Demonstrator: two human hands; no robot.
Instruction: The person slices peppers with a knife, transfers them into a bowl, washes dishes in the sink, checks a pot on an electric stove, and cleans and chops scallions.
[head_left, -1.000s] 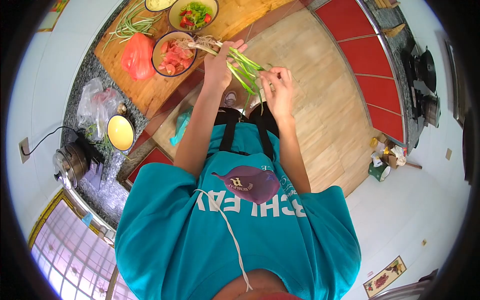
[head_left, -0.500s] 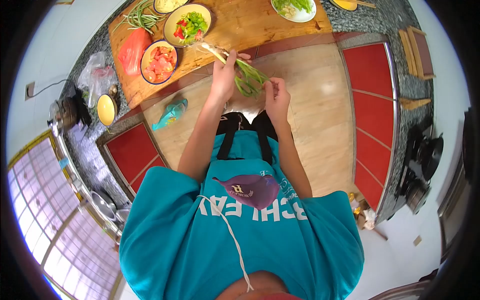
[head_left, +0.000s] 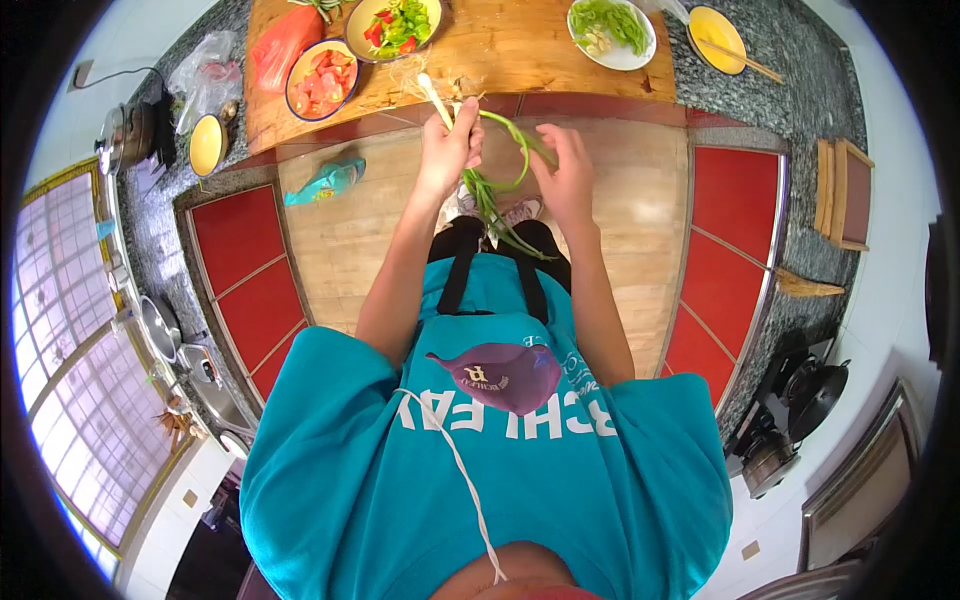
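Observation:
My left hand [head_left: 447,150] is closed around a bunch of scallions [head_left: 489,205], just in front of the wooden board. Their white root ends [head_left: 430,88] point up toward the board, and the long green leaves hang down over my legs. One leaf [head_left: 523,150] bends in a loop between my two hands. My right hand [head_left: 567,178] is to the right of the bunch, fingers curled, with a bit of green showing between thumb and fingers. Close beyond the roots is a bowl of chopped green and red peppers [head_left: 405,22], and left of it a bowl of cut tomatoes [head_left: 323,82].
The wooden board [head_left: 510,60] also bears a red plastic bag [head_left: 285,45] and a white plate [head_left: 640,58] with green slices and garlic. A yellow bowl with chopsticks [head_left: 715,30] stands right, another yellow bowl [head_left: 207,145] left. A teal bag [head_left: 330,183] lies on the floor.
The scallion leaves have swung downward and one now arcs in a loop. My right hand has risen slightly and moved right. The view has shifted, showing more of the right counter.

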